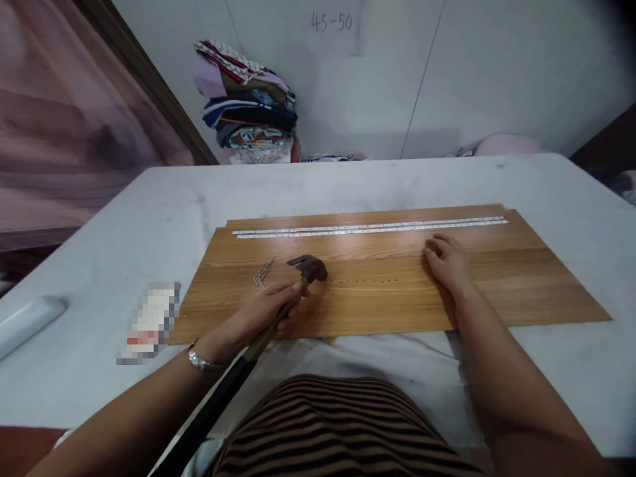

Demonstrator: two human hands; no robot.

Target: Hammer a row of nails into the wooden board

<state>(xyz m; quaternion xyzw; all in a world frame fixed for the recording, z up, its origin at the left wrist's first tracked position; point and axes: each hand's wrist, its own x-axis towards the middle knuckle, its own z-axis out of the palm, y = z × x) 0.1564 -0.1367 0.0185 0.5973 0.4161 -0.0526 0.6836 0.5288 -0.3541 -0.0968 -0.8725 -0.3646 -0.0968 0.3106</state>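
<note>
The left hand (278, 306) has its grip closed around the hammer (234, 377) near the head, left of the dark dots (363, 281) on the board (372, 308); holding farther back should suit a fuller swing. The right hand (448, 262) curls loosely; I cannot tell whether it holds anything. Flattened, it could steady the board better. Nails (263, 271) lie farther left.

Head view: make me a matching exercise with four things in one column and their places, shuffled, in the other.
Things:
1. hammer
2. loose nails
3. bracelet
4. stack of folded cloth

Places:
A. around the left wrist
B. beside the wall
C. in the left hand
D. on the wooden board

Pairs: 1-C, 2-D, 3-A, 4-B
</note>
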